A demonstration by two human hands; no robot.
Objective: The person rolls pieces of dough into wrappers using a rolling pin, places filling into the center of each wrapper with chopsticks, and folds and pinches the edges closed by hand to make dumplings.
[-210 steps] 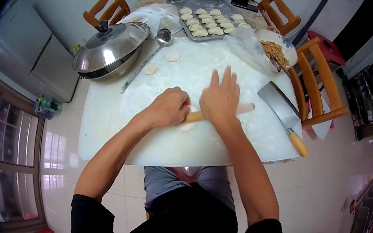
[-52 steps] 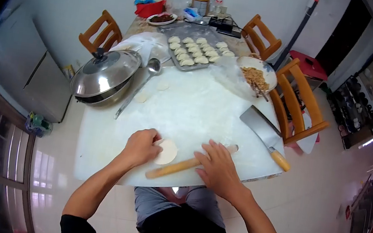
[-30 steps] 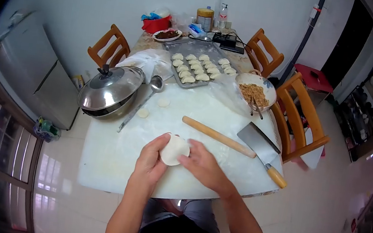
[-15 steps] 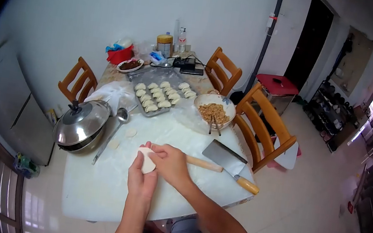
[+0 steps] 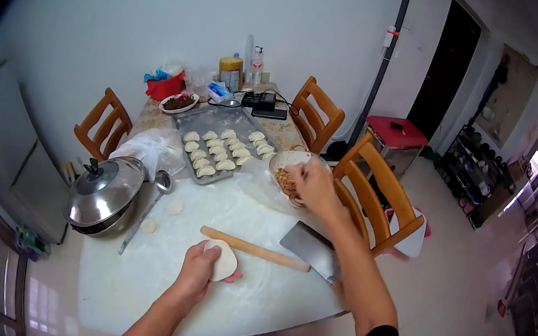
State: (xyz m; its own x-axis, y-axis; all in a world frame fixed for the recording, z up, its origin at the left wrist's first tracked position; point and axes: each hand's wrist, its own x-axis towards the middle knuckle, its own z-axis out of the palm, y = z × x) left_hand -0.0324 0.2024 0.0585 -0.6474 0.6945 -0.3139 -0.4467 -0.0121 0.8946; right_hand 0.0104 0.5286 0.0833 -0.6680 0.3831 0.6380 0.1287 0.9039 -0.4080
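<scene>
My left hand (image 5: 201, 267) holds a thin round dough wrapper (image 5: 224, 263), pinched under the thumb with fingertips showing beneath it. My right hand (image 5: 314, 182) is over the bowl (image 5: 282, 159) of minced filling (image 5: 286, 183), its fingers curled and slightly blurred. The hand covers the place where the chopsticks lay, and what is in its fingers is hidden. Just beyond the wrapper lies a wooden rolling pin (image 5: 257, 249). A cleaver (image 5: 313, 248) rests to its right, its handle partly behind my right forearm.
A metal tray (image 5: 204, 117) carries several folded dumplings (image 5: 222, 150). On the left stand a lidded pan (image 5: 104, 193) and a long ladle (image 5: 144, 214). Two small dough rounds (image 5: 174, 208) lie on the floured tabletop (image 5: 129, 279). Wooden chairs (image 5: 376, 190) flank the table.
My right hand has left the wrapper and moved forward and right to the bowl, covering the chopsticks. My left hand keeps the wrapper alone, and the rolling pin is now fully uncovered.
</scene>
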